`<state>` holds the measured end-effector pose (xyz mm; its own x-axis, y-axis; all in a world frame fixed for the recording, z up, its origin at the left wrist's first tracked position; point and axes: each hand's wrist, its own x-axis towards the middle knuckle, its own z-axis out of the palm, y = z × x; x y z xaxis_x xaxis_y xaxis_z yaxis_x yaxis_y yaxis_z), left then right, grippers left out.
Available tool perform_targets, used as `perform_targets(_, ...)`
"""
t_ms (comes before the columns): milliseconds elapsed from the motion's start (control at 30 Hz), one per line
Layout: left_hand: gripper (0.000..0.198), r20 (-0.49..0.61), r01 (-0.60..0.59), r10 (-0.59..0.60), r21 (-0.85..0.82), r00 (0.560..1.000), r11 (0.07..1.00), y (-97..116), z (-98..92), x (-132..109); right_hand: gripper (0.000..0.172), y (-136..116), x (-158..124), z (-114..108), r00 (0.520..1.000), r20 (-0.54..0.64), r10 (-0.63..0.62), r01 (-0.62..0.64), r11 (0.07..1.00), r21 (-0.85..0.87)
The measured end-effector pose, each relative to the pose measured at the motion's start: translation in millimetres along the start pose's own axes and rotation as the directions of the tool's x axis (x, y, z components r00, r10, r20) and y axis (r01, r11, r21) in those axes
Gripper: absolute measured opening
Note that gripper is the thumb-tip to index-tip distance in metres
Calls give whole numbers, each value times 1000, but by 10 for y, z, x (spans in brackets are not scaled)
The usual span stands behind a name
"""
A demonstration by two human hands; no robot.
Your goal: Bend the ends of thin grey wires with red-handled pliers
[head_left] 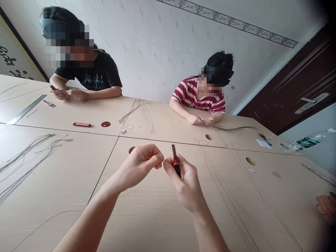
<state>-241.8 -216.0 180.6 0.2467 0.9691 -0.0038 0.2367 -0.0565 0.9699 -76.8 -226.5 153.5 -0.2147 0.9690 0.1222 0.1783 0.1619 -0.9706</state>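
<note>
Above the middle of the pale table, my left hand pinches a thin wire or cord. My right hand is close beside it on the right, fingertips near the same thin strand. A small black tool with a red band rests in my right hand, its flat tip pointing up and away. Both hands are closed, with a narrow gap between their fingertips. Any small piece at the fingertips is too small to make out.
Bundles of thin cords lie at the left, more strands at the right. Two people sit across the table. A metal ruler, a red-black cutter and a plastic bottle are farther off. Round holes pierce the tabletop.
</note>
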Motion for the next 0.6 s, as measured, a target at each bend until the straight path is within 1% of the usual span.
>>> perform_targets(300, 18, -12, 3, -2, 31, 1000, 1000, 25, 11, 6, 22, 0, -5, -13, 1000, 11, 15, -15, 1000, 13)
perform_targets(600, 16, -8, 18, -17, 52, 1000, 999, 10, 18, 5, 22, -18, 12, -18, 1000, 10, 24, -24, 1000, -9)
